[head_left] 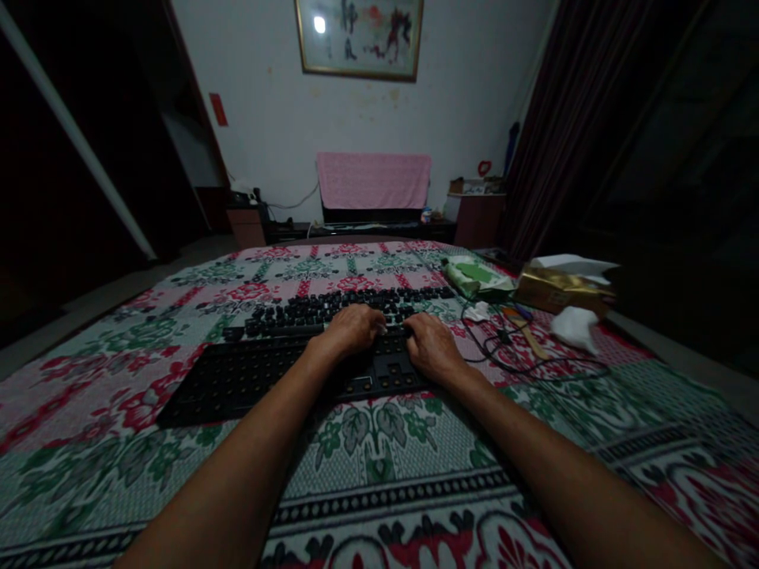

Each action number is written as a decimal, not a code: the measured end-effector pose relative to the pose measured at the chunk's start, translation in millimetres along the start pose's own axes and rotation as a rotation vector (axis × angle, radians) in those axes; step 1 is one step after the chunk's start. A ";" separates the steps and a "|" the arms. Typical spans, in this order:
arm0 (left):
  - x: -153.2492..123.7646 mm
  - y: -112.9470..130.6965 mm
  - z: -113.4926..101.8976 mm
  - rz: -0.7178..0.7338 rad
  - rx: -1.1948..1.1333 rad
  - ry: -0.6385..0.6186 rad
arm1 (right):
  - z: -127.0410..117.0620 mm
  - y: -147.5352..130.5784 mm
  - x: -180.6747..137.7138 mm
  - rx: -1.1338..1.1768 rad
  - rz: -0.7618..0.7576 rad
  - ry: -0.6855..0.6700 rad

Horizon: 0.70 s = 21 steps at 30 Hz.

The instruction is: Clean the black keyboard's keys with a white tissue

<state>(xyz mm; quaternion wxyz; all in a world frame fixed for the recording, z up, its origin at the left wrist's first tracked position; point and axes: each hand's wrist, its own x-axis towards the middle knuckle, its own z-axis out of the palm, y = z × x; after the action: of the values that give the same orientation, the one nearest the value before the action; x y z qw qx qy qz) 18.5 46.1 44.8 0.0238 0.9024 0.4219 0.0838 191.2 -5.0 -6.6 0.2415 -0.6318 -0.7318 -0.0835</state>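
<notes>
Left hand: knuckles up, fingers curled down over the far middle of the black keyboard. The fingertips are hidden under the hand, so I cannot tell whether it grips a cap or only presses. Right hand: just beside the left and nearly touching it. It lies palm down on the keyboard's right section with the fingers bent toward the left hand. I cannot tell its grip either.

Keyboard position: it lies flat on the flower-patterned cloth, straight ahead of me, long side across my view. The near left part shows rows of bare sockets with no caps. A band of black keycaps runs along the far edge. In this dim light I cannot say whether they are loose or seated.

Surroundings: a dark cable loops on the cloth just right of my right wrist. Further right are a green wipes pack, a gold tissue box and a crumpled white tissue, all well clear of my hands.

Judgement on technique:
- The right palm looks placed to steady the frame while the left fingers do the fine work.
- Any force on a cap should go straight down or straight up, not sideways, as the stems look easy to skew.
- With light this poor, checking alignment by feel before pressing seems wise.
- The cable loop should stay outside the forearm's sweep.
</notes>
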 end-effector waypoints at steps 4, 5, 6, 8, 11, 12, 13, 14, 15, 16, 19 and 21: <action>0.3 0.9 1.2 -0.008 0.017 -0.028 | 0.1 0.8 0.3 0.002 -0.007 -0.006; 0.4 -1.1 -0.6 -0.014 0.023 -0.045 | 0.2 1.0 0.4 0.002 -0.008 -0.008; 0.5 -3.4 -3.0 -0.024 0.031 -0.067 | 0.2 1.1 0.4 0.002 -0.010 -0.009; 0.4 -7.5 -8.5 -0.044 0.043 -0.109 | 0.0 1.1 0.6 0.002 -0.013 -0.009; -0.7 -7.7 -12.9 -0.047 0.031 -0.093 | -0.4 0.8 0.9 -0.001 -0.012 -0.011; -1.2 -5.9 -12.4 -0.037 0.025 -0.065 | -0.5 0.8 1.0 -0.002 -0.011 -0.012; -1.6 -3.6 -10.9 -0.025 0.023 -0.038 | -0.6 0.9 1.1 -0.002 -0.012 -0.016; -1.9 -1.1 -8.7 -0.015 0.024 -0.015 | -0.7 1.2 1.3 0.000 -0.014 -0.020; -2.0 1.2 -6.0 -0.008 0.030 0.000 | -0.7 1.7 1.5 0.005 -0.017 -0.023; -1.8 2.9 -3.2 -0.005 0.040 0.005 | -0.7 2.5 1.8 0.011 -0.022 -0.027; 0.2 4.2 2.7 0.008 0.086 -0.005 | -1.3 5.9 3.6 0.023 -0.041 -0.040; 1.7 2.8 3.9 0.031 0.122 -0.023 | -2.3 8.8 5.3 0.023 -0.053 -0.044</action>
<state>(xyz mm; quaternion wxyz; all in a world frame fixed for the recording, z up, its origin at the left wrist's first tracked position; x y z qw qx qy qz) 22.4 45.7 41.4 -0.0279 0.9095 0.4121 0.0479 199.9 0.3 -3.7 0.2304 -0.6109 -0.7544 -0.0675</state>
